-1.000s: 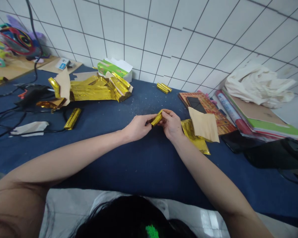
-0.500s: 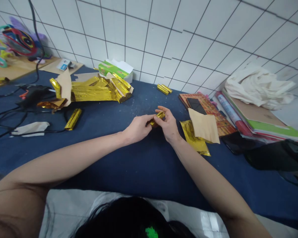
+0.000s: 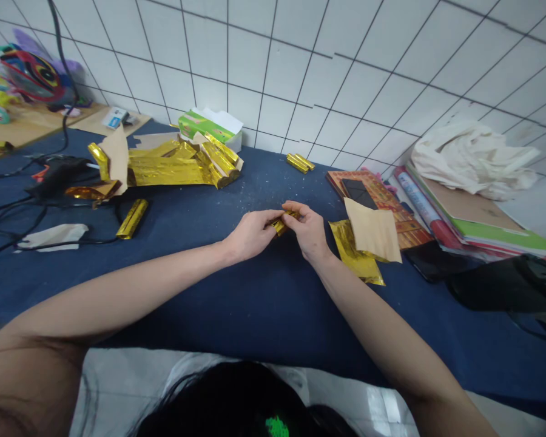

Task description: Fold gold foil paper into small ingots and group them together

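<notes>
Between my hands, over the middle of the dark blue cloth (image 3: 255, 309), is a small gold foil roll (image 3: 279, 227). My left hand (image 3: 253, 235) pinches its left end with thumb and fingers. At the other end, my right hand (image 3: 307, 229) has its thumb and curled fingers closed on the same roll. Parts of the roll are covered by the fingers. Right of my right hand lie a gold foil sheet (image 3: 357, 261) and a tan paper piece (image 3: 375, 232) overlapping it. Two small gold rolls (image 3: 299, 162) rest together near the wall.
At left are a black glue gun (image 3: 57, 176) with cables, crumpled gold foil (image 3: 168, 169) and another gold roll (image 3: 132, 219). A green tissue box (image 3: 209, 126) stands by the wall. Stacked books (image 3: 473, 209), a white bag (image 3: 473, 159) and a dark phone (image 3: 434, 261) are at right.
The fingers of my right hand have curled further over the gold roll, which now lies lower and more hidden between both hands. The view has shifted slightly.
</notes>
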Motion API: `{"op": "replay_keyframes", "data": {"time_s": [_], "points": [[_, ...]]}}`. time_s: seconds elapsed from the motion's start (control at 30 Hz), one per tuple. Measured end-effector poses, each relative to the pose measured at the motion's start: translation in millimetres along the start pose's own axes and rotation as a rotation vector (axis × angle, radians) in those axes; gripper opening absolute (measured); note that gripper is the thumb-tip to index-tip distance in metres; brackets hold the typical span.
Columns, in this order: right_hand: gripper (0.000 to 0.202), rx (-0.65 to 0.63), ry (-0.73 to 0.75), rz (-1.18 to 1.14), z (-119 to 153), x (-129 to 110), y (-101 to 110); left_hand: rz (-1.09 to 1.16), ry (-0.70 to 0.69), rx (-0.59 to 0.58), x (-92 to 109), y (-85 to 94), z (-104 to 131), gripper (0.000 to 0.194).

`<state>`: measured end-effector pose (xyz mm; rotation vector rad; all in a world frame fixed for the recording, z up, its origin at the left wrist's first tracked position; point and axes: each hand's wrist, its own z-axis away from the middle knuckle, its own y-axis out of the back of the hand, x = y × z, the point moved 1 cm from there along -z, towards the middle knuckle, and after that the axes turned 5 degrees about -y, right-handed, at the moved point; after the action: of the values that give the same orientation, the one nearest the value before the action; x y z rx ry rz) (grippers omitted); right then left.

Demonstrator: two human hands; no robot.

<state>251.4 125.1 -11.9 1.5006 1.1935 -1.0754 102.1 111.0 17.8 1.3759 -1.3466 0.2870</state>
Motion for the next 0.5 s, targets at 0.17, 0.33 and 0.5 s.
{"op": "replay_keyframes", "data": {"time_s": [0.17, 0.33, 0.5], "points": [[0.021, 0.027, 0.048, 0.084, 2.3, -2.5, 0.9, 0.09, 0.032, 0.008, -2.5, -1.4, 0.4, 0.049], [0.015, 0.083, 0.214, 0.245, 10.0, -18.4, 2.2, 0.252, 0.078, 0.027, -2.0, -3.4, -0.3, 0.046], [0.021, 0.067, 0.238, 0.258, 14.3, -23.2, 0.9, 0.511, 0.182, 0.095, 1.1, -3.5, -3.9, 0.044]]}}
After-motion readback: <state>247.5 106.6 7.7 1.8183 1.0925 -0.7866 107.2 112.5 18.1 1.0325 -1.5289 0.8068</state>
